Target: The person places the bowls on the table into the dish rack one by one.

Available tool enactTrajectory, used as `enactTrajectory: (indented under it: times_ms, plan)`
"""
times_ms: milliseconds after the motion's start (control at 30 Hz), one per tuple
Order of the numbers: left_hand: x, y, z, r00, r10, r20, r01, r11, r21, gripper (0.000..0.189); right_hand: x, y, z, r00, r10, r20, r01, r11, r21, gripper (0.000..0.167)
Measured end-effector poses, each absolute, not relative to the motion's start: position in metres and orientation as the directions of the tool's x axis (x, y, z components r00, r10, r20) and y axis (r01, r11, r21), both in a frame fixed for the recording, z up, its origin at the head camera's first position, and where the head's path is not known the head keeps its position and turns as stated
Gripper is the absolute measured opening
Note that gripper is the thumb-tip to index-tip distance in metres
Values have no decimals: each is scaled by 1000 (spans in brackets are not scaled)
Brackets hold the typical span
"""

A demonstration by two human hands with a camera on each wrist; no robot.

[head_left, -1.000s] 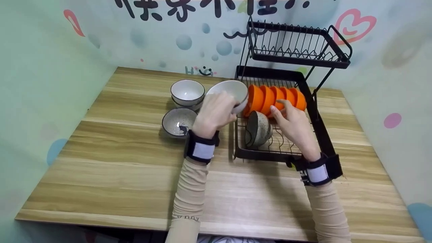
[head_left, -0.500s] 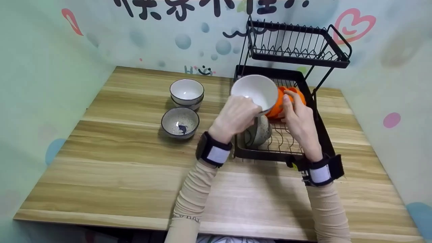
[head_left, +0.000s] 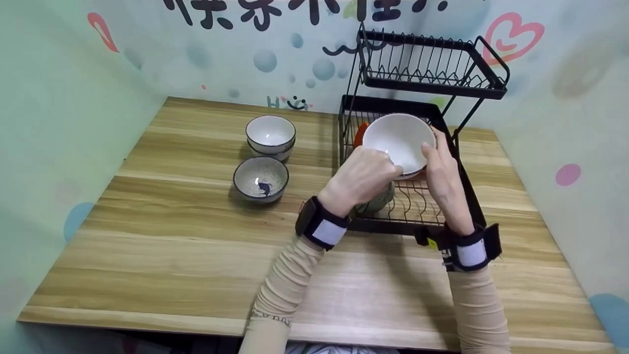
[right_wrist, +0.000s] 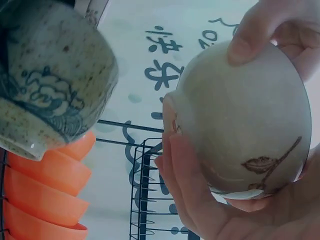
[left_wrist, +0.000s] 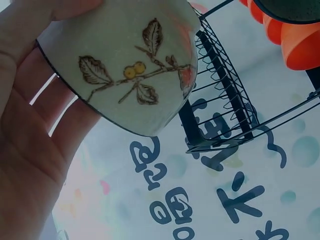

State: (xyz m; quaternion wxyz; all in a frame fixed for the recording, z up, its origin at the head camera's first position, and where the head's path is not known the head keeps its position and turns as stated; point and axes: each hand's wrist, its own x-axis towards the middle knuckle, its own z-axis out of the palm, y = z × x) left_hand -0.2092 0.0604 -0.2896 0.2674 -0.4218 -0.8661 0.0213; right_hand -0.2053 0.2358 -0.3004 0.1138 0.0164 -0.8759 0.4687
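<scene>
The white bowl (head_left: 400, 137) has moved farther right of the frame's middle, between your left hand (head_left: 364, 175), pinching its lower edge, and your right hand (head_left: 443, 172), holding its right side.

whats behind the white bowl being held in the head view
An edge of the orange bowls shows left of the white bowl, in the dish rack; most of the row is covered from this view.
</scene>
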Motion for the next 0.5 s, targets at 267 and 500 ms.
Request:
enactTrajectory:
  times_ms: [267,500]
  plan:
    - [-210,60,-291,-490,750,445,754,621,-215,16,-205,236,-300,-985,45,167,-128,462,-878,49]
    - [-207,63,-291,-501,755,424,787,601,-140,10,-206,236,-300,-978,62,202,-149,476,-867,48]
